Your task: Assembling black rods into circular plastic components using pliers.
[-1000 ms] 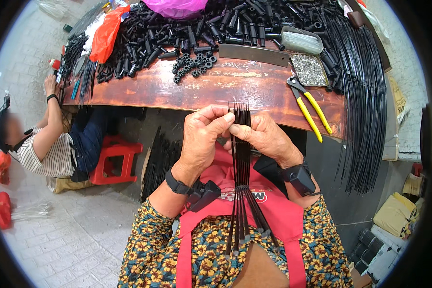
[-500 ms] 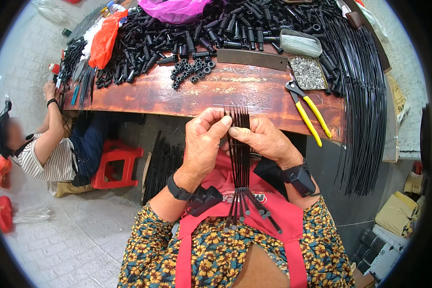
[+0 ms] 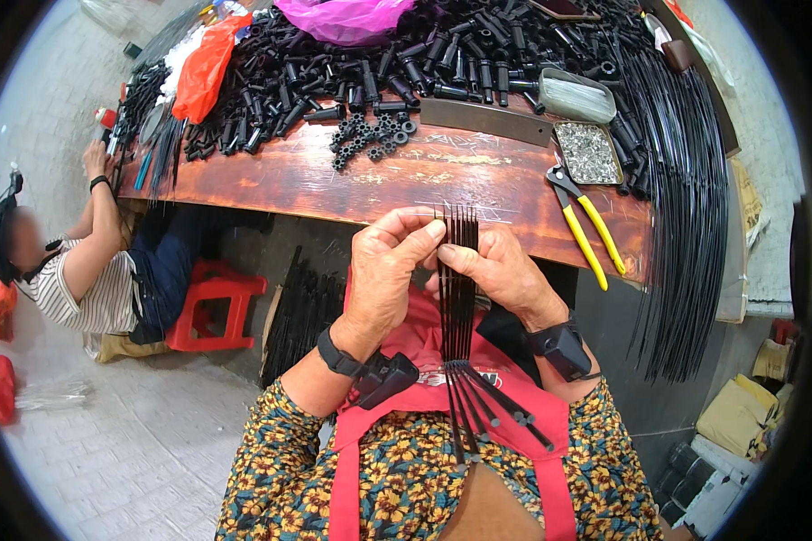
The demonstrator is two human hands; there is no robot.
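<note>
In front of my chest I hold a flat row of thin black rods, which look like umbrella ribs (image 3: 458,311), pointing upward. My left hand (image 3: 390,261) pinches the row's left edge between thumb and fingers near the top. Thumb across the front, my right hand (image 3: 496,270) grips the same rods from the other side. Below the hands the rods run close together, then fan out into several blunt ends over my red apron (image 3: 397,388). The fingers behind the row are partly hidden.
The wooden table (image 3: 370,194) bears heaped black plastic tubes (image 3: 370,77), black toothed rings (image 3: 370,137), yellow-handled pliers (image 3: 586,225), a tin of small metal pieces (image 3: 588,151) and long black rods (image 3: 681,225). At left, another person (image 3: 90,279) sits near a red stool (image 3: 218,307).
The ribs and both hands sit slightly lower and further right in view, and the table has shifted likewise. Both hands keep their hold; the left thumb remains at the row's left edge.
</note>
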